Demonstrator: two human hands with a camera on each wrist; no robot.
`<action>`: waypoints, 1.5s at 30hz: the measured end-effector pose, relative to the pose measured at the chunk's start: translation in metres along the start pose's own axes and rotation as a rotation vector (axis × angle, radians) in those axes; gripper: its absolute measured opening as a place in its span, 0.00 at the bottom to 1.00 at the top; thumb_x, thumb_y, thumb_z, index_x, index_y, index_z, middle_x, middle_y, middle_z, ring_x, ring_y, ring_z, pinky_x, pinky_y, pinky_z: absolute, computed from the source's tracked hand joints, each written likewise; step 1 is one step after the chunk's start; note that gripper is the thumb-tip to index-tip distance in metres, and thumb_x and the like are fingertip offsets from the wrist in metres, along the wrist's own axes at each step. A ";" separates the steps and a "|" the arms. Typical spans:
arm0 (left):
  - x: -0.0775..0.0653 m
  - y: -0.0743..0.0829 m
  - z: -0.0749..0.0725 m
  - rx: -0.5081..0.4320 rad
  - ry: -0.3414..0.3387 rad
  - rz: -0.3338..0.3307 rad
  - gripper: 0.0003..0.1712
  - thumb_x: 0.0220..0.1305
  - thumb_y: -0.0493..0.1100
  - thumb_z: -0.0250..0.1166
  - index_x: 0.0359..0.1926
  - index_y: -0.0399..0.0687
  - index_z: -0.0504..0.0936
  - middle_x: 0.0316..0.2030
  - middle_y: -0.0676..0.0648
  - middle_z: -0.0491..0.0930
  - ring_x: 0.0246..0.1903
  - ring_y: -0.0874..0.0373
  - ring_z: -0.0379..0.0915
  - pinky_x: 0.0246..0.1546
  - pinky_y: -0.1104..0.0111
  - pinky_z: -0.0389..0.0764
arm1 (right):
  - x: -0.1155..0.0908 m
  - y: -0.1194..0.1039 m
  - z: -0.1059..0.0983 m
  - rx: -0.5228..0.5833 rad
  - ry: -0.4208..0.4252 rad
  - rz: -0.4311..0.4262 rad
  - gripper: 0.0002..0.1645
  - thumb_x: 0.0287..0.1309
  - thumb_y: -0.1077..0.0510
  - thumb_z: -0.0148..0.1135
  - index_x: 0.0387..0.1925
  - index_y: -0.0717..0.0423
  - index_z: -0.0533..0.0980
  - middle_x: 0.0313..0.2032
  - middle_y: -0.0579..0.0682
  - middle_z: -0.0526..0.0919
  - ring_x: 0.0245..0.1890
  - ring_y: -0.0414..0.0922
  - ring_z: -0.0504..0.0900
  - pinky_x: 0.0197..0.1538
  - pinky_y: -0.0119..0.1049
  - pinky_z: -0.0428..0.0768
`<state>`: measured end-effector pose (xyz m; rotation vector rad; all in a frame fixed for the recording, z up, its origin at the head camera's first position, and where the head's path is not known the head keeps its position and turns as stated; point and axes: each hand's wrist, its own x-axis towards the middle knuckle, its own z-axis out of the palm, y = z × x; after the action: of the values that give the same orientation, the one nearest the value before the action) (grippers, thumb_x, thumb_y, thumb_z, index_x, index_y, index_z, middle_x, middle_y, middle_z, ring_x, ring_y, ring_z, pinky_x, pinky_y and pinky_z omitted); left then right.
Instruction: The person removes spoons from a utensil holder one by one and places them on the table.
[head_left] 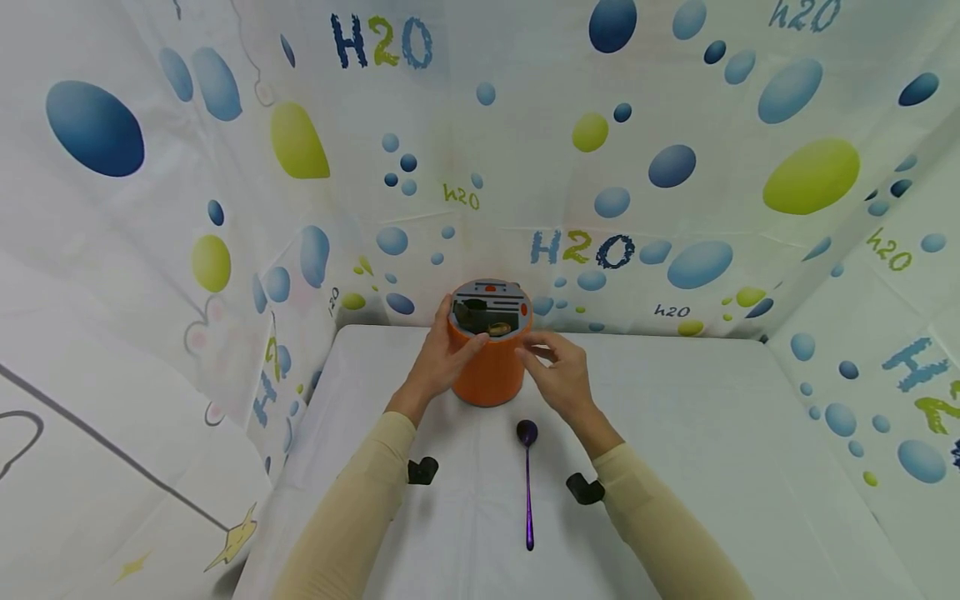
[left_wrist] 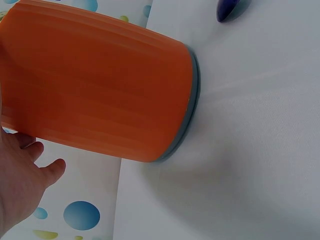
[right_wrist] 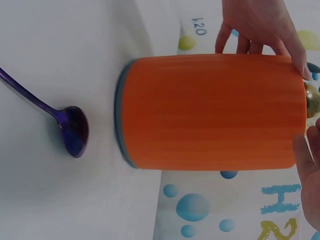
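An orange canister with a grey base stands upright on the table. Its round top has a grey rim around a dark panel or opening, where a small gold-coloured piece shows near the front. My left hand holds the canister's upper left side, thumb at the front rim, the other fingers partly hidden behind. Across from it, my right hand is at the upper right edge, thumb and forefinger close to the rim with a gap between them. I cannot tell whether it pinches anything.
A purple long-handled spoon lies on the white table in front of the canister, bowl toward it. Behind the table hangs a white patterned curtain, which also covers both sides. Black wrist pieces stick out below the sleeves.
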<state>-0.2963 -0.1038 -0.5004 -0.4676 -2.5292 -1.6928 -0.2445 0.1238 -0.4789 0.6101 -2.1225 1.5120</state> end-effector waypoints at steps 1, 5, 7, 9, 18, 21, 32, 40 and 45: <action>0.000 0.000 0.000 0.000 -0.001 0.004 0.55 0.70 0.66 0.65 0.83 0.76 0.37 0.82 0.53 0.51 0.82 0.50 0.46 0.80 0.40 0.50 | 0.001 -0.001 0.000 -0.004 0.002 0.007 0.10 0.64 0.65 0.71 0.46 0.64 0.85 0.45 0.57 0.90 0.47 0.54 0.89 0.53 0.49 0.88; 0.000 0.001 0.000 0.008 0.002 0.014 0.55 0.70 0.67 0.64 0.83 0.74 0.37 0.82 0.53 0.52 0.82 0.50 0.46 0.79 0.39 0.50 | 0.006 -0.003 0.000 -0.027 0.008 0.024 0.10 0.63 0.66 0.71 0.45 0.63 0.85 0.44 0.58 0.90 0.47 0.54 0.89 0.54 0.48 0.88; 0.000 0.000 0.000 0.011 0.004 0.017 0.55 0.70 0.67 0.64 0.83 0.75 0.38 0.82 0.52 0.51 0.82 0.49 0.46 0.79 0.39 0.50 | 0.008 -0.004 0.000 -0.029 0.013 0.025 0.10 0.62 0.67 0.71 0.45 0.65 0.85 0.44 0.60 0.90 0.47 0.56 0.88 0.54 0.50 0.88; 0.000 0.000 0.000 0.012 0.003 0.017 0.54 0.70 0.68 0.64 0.83 0.76 0.38 0.82 0.52 0.51 0.82 0.49 0.46 0.79 0.39 0.50 | 0.010 -0.007 0.000 -0.025 0.020 0.017 0.10 0.61 0.70 0.71 0.45 0.68 0.85 0.44 0.63 0.89 0.47 0.60 0.88 0.53 0.54 0.87; -0.001 0.000 0.000 0.012 -0.003 -0.007 0.56 0.69 0.69 0.63 0.83 0.76 0.36 0.83 0.52 0.47 0.82 0.49 0.45 0.79 0.39 0.50 | 0.022 -0.048 0.000 0.011 0.017 -0.035 0.11 0.59 0.78 0.67 0.45 0.79 0.81 0.44 0.73 0.86 0.46 0.68 0.86 0.53 0.63 0.84; -0.001 0.000 0.000 0.019 -0.003 -0.011 0.56 0.69 0.70 0.63 0.83 0.76 0.35 0.83 0.53 0.47 0.82 0.49 0.44 0.79 0.39 0.50 | 0.025 -0.047 0.001 -0.010 0.016 -0.029 0.12 0.59 0.78 0.67 0.45 0.78 0.81 0.44 0.73 0.86 0.46 0.68 0.86 0.54 0.59 0.84; -0.001 -0.001 0.000 0.020 -0.012 -0.030 0.57 0.68 0.71 0.62 0.83 0.76 0.34 0.84 0.52 0.44 0.83 0.48 0.43 0.79 0.39 0.50 | 0.032 -0.011 0.005 -0.058 0.002 0.024 0.13 0.61 0.68 0.72 0.48 0.66 0.85 0.46 0.61 0.90 0.46 0.57 0.88 0.55 0.53 0.86; -0.002 -0.001 -0.001 0.033 -0.012 -0.065 0.57 0.67 0.73 0.62 0.82 0.78 0.33 0.84 0.50 0.41 0.83 0.45 0.42 0.79 0.39 0.50 | 0.038 -0.010 0.007 -0.080 -0.051 0.036 0.14 0.62 0.65 0.73 0.49 0.63 0.85 0.46 0.58 0.89 0.44 0.52 0.87 0.54 0.50 0.87; -0.002 -0.002 -0.001 0.041 -0.013 -0.062 0.57 0.67 0.74 0.61 0.82 0.78 0.33 0.84 0.50 0.41 0.83 0.45 0.42 0.79 0.38 0.50 | 0.039 -0.008 0.009 -0.083 -0.084 0.055 0.14 0.63 0.65 0.72 0.50 0.62 0.85 0.46 0.57 0.89 0.43 0.51 0.86 0.48 0.48 0.87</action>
<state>-0.2952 -0.1055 -0.5022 -0.4026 -2.6092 -1.6592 -0.2721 0.1092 -0.4519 0.6006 -2.2707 1.4413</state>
